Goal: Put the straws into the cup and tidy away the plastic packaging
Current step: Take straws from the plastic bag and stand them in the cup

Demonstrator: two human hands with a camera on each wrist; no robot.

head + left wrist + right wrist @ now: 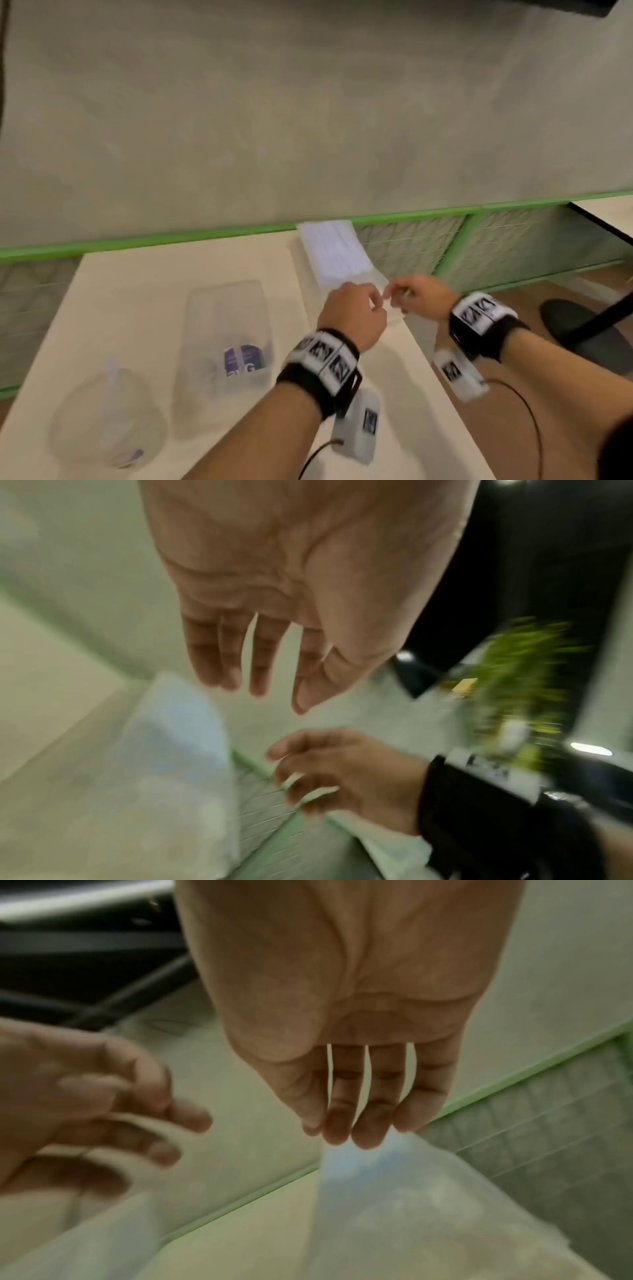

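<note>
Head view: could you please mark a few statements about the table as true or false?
1. Left hand and right hand are at the near end of the straw packet. True.
2. The cup stands at the table's right edge. False: it is near the left corner.
3. A straw stands in the cup. True.
4. The wrapper lies inside the cup. False: it lies flat beside it.
</note>
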